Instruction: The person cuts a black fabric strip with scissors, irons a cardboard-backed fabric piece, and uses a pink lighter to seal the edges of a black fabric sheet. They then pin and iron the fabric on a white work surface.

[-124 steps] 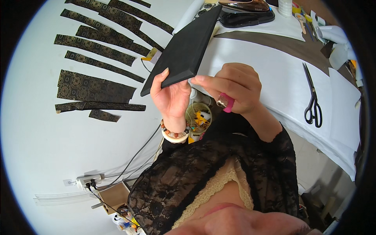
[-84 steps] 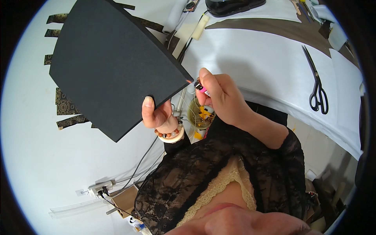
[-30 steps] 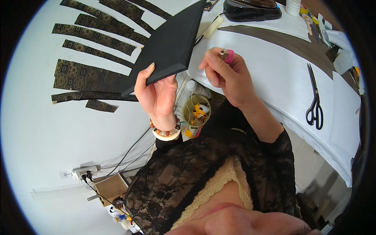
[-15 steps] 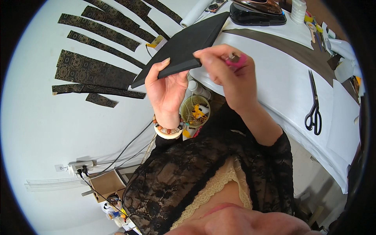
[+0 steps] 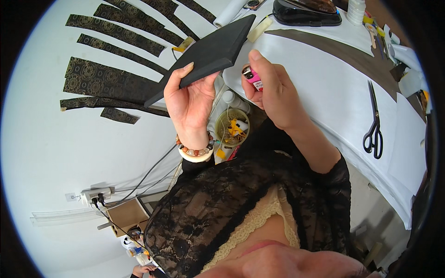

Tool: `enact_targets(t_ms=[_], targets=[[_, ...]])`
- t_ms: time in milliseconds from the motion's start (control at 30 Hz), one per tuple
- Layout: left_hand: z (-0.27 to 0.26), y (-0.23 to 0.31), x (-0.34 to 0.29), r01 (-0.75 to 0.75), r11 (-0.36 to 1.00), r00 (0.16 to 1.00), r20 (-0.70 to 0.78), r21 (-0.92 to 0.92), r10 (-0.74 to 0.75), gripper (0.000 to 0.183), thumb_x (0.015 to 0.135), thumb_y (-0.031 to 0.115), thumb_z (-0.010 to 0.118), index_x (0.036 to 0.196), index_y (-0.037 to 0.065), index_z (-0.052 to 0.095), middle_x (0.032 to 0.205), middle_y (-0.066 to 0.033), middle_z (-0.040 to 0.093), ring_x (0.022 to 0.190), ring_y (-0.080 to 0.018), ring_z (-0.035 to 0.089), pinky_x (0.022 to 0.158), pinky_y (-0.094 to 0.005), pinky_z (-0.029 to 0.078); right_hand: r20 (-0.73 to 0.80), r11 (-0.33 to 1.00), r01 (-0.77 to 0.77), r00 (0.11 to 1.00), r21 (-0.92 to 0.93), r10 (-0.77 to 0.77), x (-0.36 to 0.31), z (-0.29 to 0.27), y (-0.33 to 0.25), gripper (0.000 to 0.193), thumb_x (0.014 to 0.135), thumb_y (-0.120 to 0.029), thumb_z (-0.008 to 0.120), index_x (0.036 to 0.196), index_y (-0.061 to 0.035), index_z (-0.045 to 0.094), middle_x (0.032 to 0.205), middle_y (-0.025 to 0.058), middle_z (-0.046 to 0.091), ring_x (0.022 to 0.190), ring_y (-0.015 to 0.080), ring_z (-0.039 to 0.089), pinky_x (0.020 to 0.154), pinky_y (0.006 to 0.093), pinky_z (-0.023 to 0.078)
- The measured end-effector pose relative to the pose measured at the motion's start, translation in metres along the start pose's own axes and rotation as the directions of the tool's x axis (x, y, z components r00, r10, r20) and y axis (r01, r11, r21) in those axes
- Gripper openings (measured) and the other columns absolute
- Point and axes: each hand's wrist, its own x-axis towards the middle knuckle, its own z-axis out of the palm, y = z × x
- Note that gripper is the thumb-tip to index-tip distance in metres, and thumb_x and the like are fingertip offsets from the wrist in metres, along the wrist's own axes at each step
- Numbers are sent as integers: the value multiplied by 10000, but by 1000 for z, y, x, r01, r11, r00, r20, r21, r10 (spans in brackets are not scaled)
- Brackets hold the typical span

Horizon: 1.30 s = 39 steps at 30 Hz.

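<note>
My left hand (image 5: 192,106) grips a flat, matte black panel (image 5: 208,53) by its near edge, thumb on top and fingers beneath. The panel is held up, tilted, with its bevelled edge facing my right hand. A pink lighter (image 5: 255,80) with a metal top sits in my closed right hand (image 5: 280,95), its top pointing toward the panel. Thumb raised, that hand is a short gap away from the panel's corner; no flame is visible. Black-handled scissors (image 5: 374,132) lie on the white-covered table (image 5: 324,85) to the right.
Patterned black fabric strips (image 5: 109,78) hang on the white wall at left. Below my hands stands a bin (image 5: 218,127) with yellow scraps. A black appliance (image 5: 303,17) is on the table's far side. Cables run from a power strip (image 5: 95,196). Another person's hand (image 5: 144,269) shows lower left.
My right hand has come away from the panel's edge and turned, bringing the lighter's top into view. The panel and my left hand have shifted slightly left and down.
</note>
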Motion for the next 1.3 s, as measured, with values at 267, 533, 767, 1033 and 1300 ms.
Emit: enact_targets(t_ms=[267,533,767,1033,1300], targets=[[4,-8,-4,-106,989,993,54,104,100,322,870,-13,490,1178,-107,485,1211,-237,575,1122,-388,591,926,-543,543,16,998,20,1000,-54,-20,-4,-6,1,590,1014,-483,350,617,-66,476,555,-16,429,449,60,331,427,220,265],[5,-11,-7,-173,979,981,109,109,161,351,867,-18,490,1207,-103,477,1244,-236,555,1126,-384,587,934,-568,524,8,996,29,1000,-81,-28,-5,-6,4,577,1013,-474,378,639,-55,510,549,-19,436,470,55,345,445,222,278],[7,-13,-11,-213,966,975,101,146,200,365,864,-17,499,1220,-94,477,1243,-229,558,1118,-371,593,895,-545,547,35,996,14,999,-90,-11,-4,-10,2,537,992,-417,505,631,-21,535,548,-41,437,532,52,376,512,244,312],[0,-11,-8,-149,982,985,102,116,138,333,864,-9,505,1188,-88,500,1205,-215,582,1094,-353,606,898,-523,553,81,988,129,987,90,-136,8,-9,12,389,938,-335,649,720,-13,643,565,-82,448,541,7,352,483,217,257],[3,-21,-7,-197,971,980,49,135,192,295,883,-1,509,1150,-120,471,1156,-254,591,1059,-368,629,860,-489,595,70,927,350,937,-134,-343,11,-11,15,368,1005,-290,543,764,-20,615,545,-76,368,502,22,291,482,220,243]])
